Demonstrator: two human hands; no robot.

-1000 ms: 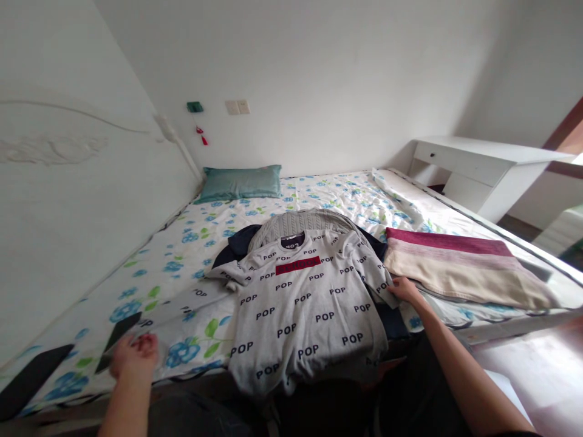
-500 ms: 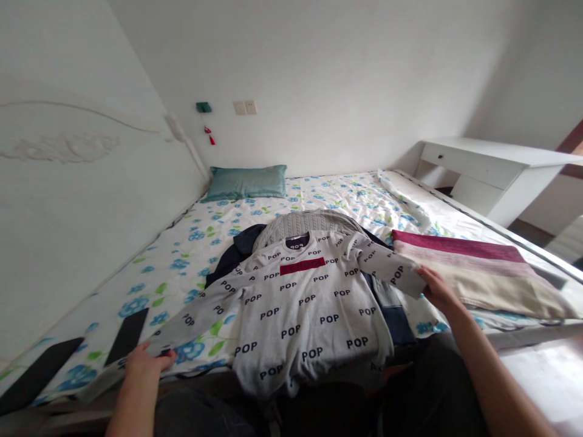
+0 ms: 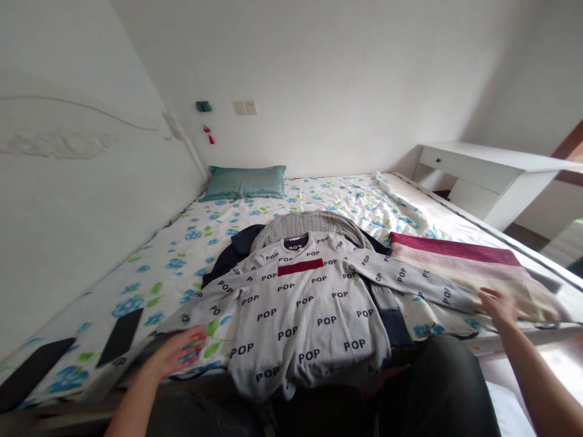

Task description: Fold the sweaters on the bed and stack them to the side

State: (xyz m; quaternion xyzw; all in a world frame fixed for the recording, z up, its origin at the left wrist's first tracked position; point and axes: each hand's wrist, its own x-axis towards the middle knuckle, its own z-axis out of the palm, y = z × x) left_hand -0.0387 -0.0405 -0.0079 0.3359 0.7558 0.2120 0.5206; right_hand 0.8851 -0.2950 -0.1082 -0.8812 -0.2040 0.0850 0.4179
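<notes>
- where is the grey long-sleeved sweater with black lettering and a red chest patch [image 3: 303, 318]?
- lower centre of the frame, on the white bedsheet with blue flowers [image 3: 323, 188], overlapping a grey cable-knit garment [image 3: 305, 226].
- which way does it point?
- collar towards the top, hem towards the bottom; the body's long axis runs up and down the frame, sleeves slanting outwards.
- and the fingers?
- the left hand [image 3: 178, 352] has them loosely spread, holding nothing. the right hand [image 3: 501, 308] curls them at a cuff; i can't tell whether they grip.
</notes>
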